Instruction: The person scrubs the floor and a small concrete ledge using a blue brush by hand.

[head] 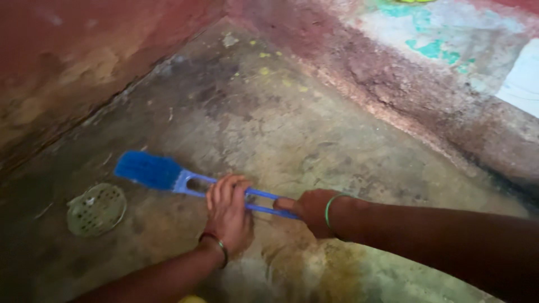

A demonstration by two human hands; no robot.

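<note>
head view: a stained concrete floor (314,140) runs into a corner, with a red wall (67,62) at ten o'clock and a worn red ledge (426,95) at two o'clock. one round perforated drain cover (96,209) sits at eight o'clock, just beside the bristles, nothing lying between them. one blue brush (151,171) lies low across the floor, head toward nine o'clock. two hands: the left hand (228,210) wraps over the mid handle, fingers curled; the right hand (311,210) grips the handle end, green bangle at the wrist, forearm coming from four o'clock.
</note>
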